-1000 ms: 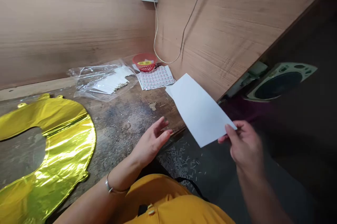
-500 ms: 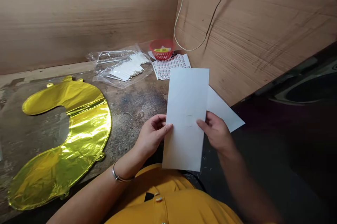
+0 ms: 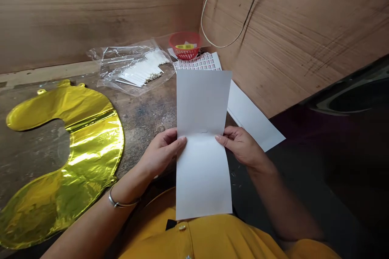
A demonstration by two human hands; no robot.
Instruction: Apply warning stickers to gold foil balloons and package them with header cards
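Between my two hands is a tall white sheet of card (image 3: 203, 101), bent slightly across its middle, with a small slit near the bend. My left hand (image 3: 162, 149) pinches its left edge, thumb on the front and fingers behind. On the opposite edge my right hand (image 3: 241, 145) grips it the same way. More white sheets (image 3: 253, 117) lie on the table's right corner, partly behind the held one. To the left, a shiny gold foil balloon (image 3: 94, 141), flat and curved, rests on the table.
A clear plastic bag (image 3: 106, 70) of white sticks (image 3: 138, 73) lies at the back. Beside it stand a red basket (image 3: 185, 42) and sheets of printed labels (image 3: 200, 63). A cable (image 3: 203, 20) hangs down the right board wall (image 3: 304, 28).
The card has come closer and a little left, and it now bends at the middle where it was flat. Both hands keep hold of its edges. My view has shifted slightly.
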